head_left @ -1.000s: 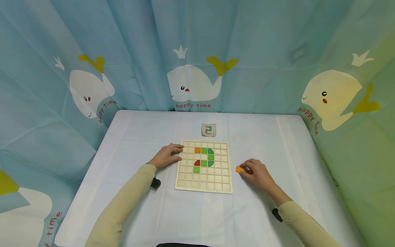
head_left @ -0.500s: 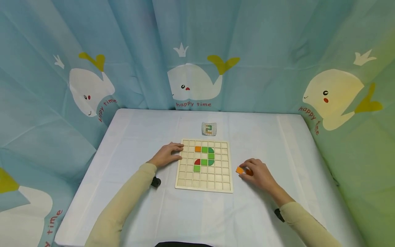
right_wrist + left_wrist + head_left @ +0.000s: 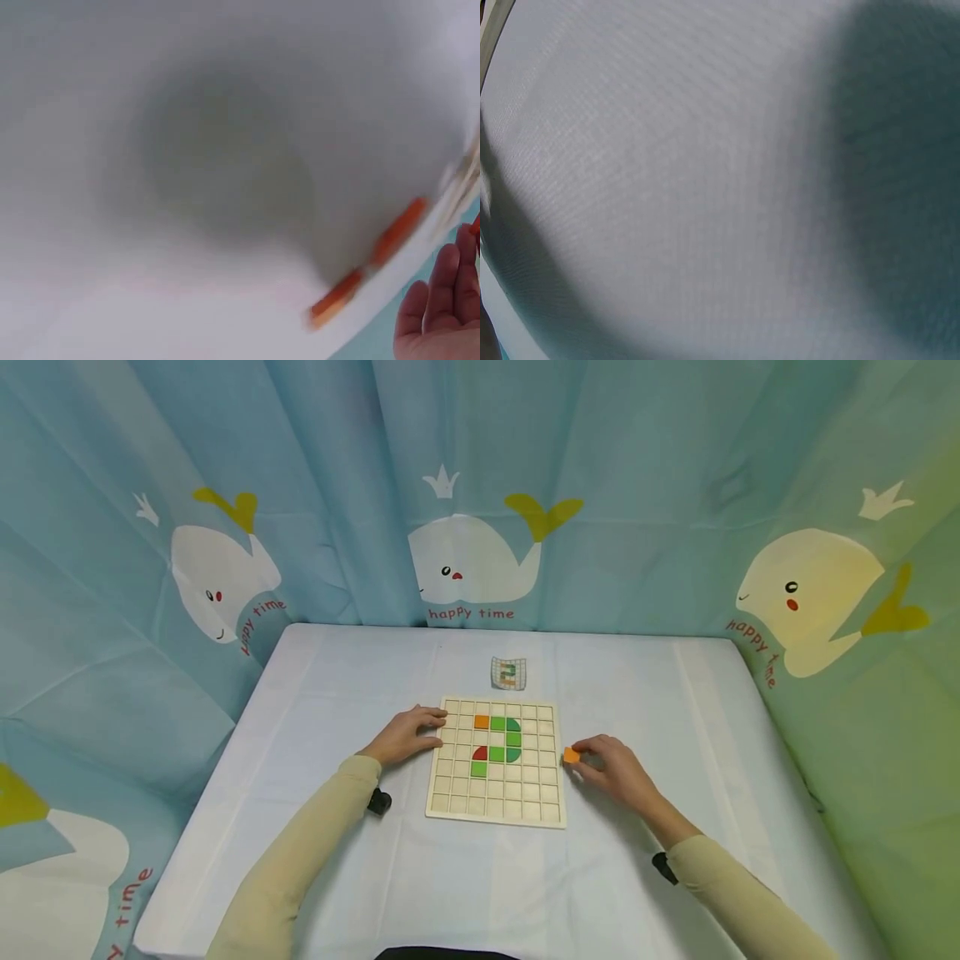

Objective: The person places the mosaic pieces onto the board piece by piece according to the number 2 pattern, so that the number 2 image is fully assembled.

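Note:
A pale wooden grid board (image 3: 459,806) lies at the middle of the table. Green, dark green, red and orange tiles (image 3: 497,724) sit in its cells in a hooked row. My left hand (image 3: 405,737) rests at the board's left edge, fingers extended onto the rim. Just off the opposite edge, my right hand (image 3: 621,777) pinches an orange square tile (image 3: 572,755) between thumb and fingers. In the right wrist view, two more orange pieces (image 3: 397,231) lie on the table; the head view hides them behind the right hand.
Behind the board lies a small printed card (image 3: 508,674) with a coloured grid figure. White cloth covers the table (image 3: 360,685), and a blue whale-print curtain (image 3: 637,577) hangs around its back and sides. The left wrist view shows mostly blurred cloth.
My right hand has lifted the orange tile and moved left and slightly away, close to the board's right edge. My left hand and the board stay in place.

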A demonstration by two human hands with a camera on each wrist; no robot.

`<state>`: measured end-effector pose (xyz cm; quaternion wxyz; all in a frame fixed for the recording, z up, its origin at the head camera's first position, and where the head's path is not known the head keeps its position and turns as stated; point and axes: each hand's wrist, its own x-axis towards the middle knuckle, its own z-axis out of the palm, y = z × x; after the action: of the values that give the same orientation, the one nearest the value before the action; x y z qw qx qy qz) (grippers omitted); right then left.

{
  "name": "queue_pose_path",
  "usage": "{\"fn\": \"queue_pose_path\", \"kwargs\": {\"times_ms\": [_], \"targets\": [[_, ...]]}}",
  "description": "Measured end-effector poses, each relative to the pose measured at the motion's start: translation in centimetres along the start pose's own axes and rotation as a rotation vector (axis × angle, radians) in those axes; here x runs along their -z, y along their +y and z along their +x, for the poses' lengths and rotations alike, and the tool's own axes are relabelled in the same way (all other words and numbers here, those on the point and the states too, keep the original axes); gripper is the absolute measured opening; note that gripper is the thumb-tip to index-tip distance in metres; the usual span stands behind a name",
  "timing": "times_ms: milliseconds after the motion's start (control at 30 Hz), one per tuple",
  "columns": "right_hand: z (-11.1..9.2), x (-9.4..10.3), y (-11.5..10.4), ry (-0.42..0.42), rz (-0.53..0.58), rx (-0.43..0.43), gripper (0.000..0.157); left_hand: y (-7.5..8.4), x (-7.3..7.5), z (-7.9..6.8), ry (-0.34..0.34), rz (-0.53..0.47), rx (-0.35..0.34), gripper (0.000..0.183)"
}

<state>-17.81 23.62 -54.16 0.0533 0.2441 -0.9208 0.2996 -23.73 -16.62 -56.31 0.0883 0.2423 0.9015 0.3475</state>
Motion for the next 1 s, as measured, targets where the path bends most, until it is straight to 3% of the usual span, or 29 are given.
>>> {"fn": "queue_pose_path", "kwargs": {"times_ms": [300,533,1000], "targets": [[2.1,-3.4,-5.5,-0.053,0.014,0.128,0.023,0.3,0.3,0.3,-0.01,0.012,-0.004,0.045],[2.8,-7.1,-9.4,-0.129,-0.078,0.174,0.024,0.1,0.2,0.4,-0.01,0.011,0.002,0.045],[3.3,-8.4,-10.2,-0.149,-0.164,0.229,0.018,-0.1,-0.1,0.1,0.01,0.021,-0.011,0.044]]}}
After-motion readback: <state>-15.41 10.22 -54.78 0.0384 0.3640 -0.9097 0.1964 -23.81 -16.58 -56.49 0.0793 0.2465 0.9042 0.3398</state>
